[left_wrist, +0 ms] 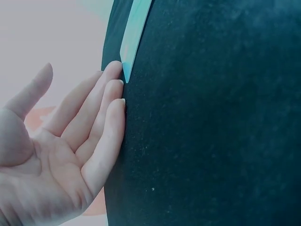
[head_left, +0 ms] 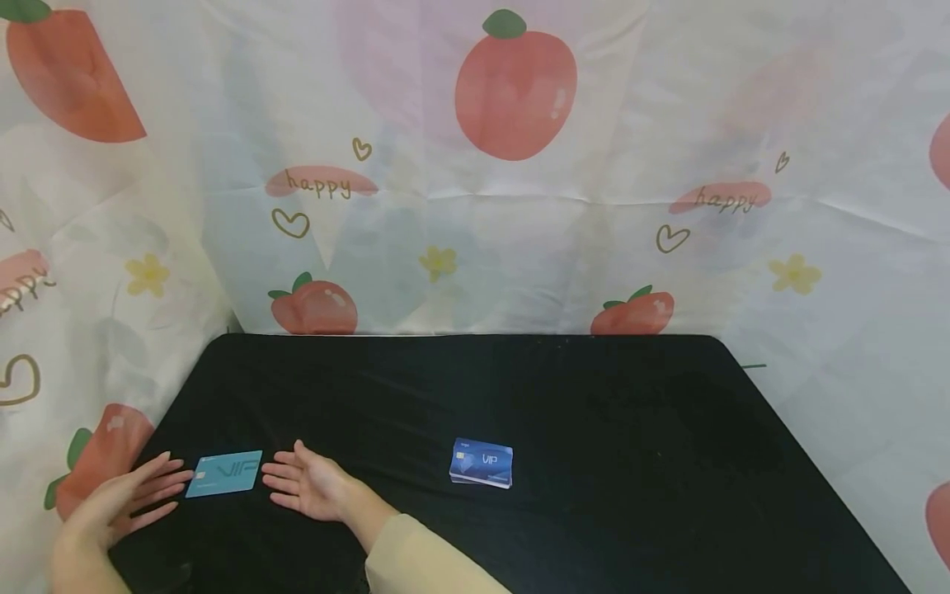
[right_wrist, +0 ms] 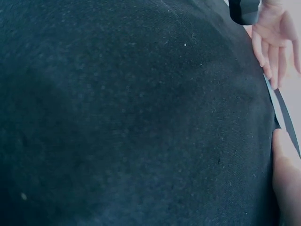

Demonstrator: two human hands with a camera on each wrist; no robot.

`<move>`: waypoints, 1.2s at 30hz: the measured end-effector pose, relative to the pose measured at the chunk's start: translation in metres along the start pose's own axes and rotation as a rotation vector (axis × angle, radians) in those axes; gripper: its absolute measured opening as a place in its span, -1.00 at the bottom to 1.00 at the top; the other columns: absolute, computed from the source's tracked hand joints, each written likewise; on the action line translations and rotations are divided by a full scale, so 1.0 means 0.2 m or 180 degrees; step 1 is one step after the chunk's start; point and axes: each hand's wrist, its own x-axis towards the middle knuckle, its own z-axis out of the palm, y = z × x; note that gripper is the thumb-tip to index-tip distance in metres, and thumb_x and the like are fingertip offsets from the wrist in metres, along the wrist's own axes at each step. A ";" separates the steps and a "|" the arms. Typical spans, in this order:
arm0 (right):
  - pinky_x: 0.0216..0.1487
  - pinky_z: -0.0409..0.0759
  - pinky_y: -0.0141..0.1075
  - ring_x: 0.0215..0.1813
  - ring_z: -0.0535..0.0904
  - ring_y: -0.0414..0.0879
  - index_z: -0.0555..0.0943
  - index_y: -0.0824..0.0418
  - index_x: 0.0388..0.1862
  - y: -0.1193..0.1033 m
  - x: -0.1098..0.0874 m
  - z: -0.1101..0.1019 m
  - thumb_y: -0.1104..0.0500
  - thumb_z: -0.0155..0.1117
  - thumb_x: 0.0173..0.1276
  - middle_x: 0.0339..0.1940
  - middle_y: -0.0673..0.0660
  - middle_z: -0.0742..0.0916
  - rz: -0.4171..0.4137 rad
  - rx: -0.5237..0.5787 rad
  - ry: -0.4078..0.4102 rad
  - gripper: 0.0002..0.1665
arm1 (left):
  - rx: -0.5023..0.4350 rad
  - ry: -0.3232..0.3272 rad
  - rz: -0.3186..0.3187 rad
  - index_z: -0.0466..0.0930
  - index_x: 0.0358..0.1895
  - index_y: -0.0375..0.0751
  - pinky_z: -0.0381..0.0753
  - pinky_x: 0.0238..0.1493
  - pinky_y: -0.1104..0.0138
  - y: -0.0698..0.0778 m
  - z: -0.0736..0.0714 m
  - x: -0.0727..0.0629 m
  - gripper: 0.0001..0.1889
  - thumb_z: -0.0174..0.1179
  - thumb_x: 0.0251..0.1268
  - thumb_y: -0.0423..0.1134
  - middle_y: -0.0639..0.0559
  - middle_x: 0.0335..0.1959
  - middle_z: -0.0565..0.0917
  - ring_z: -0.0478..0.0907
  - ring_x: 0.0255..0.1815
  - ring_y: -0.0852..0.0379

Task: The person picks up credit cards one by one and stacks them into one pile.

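Note:
A teal card (head_left: 226,473) marked VIP lies flat on the black tabletop at the left, between my two hands. My left hand (head_left: 122,505) is at its left end, palm turned inward and fingers extended. In the left wrist view, a fingertip of this hand (left_wrist: 70,136) meets the corner of the card (left_wrist: 135,35). On the card's other side, my right hand (head_left: 317,485) has its fingers extended toward the right edge, a small gap away. A small stack of blue VIP cards (head_left: 482,462) lies farther right, untouched by either hand.
The black table (head_left: 631,396) stretches to the right, with its far edge close to a white curtain (head_left: 416,272) printed with fruit, hearts and flowers. More of this curtain hangs along the left side. A dark object (right_wrist: 244,10) shows by the left wrist.

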 end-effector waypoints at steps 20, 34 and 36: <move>0.37 0.15 0.00 0.34 0.24 0.15 0.14 0.41 0.34 0.00 0.00 -0.02 -0.10 -0.34 0.50 0.29 0.32 0.39 -0.0026 0.0103 -0.0034 -0.31 | -0.1430 -0.1410 -0.0182 0.70 -0.25 -0.02 0.48 0.12 0.14 -0.05 0.00 -0.02 -0.46 -0.33 0.42 0.10 0.06 -0.18 0.67 0.61 -0.09 0.15; 0.34 0.22 0.00 0.29 0.32 0.18 0.21 0.42 0.30 0.00 -0.01 -0.02 -0.02 -0.21 0.47 0.24 0.35 0.43 -0.0166 0.0077 0.0096 -0.37 | -0.1092 -0.0657 0.0086 0.66 -0.37 0.07 0.58 -0.02 0.18 -0.11 0.08 -0.03 -0.72 -0.07 0.40 -0.19 0.18 -0.28 0.65 0.61 -0.22 0.24; 0.34 0.22 -0.01 0.29 0.32 0.18 0.22 0.43 0.29 -0.01 -0.01 -0.02 -0.01 -0.20 0.47 0.23 0.36 0.44 -0.0183 0.0075 0.0109 -0.38 | -0.0948 -0.0636 0.0111 0.68 -0.37 0.11 0.59 -0.03 0.22 -0.10 0.09 -0.03 -0.71 -0.05 0.39 -0.23 0.22 -0.28 0.65 0.60 -0.23 0.27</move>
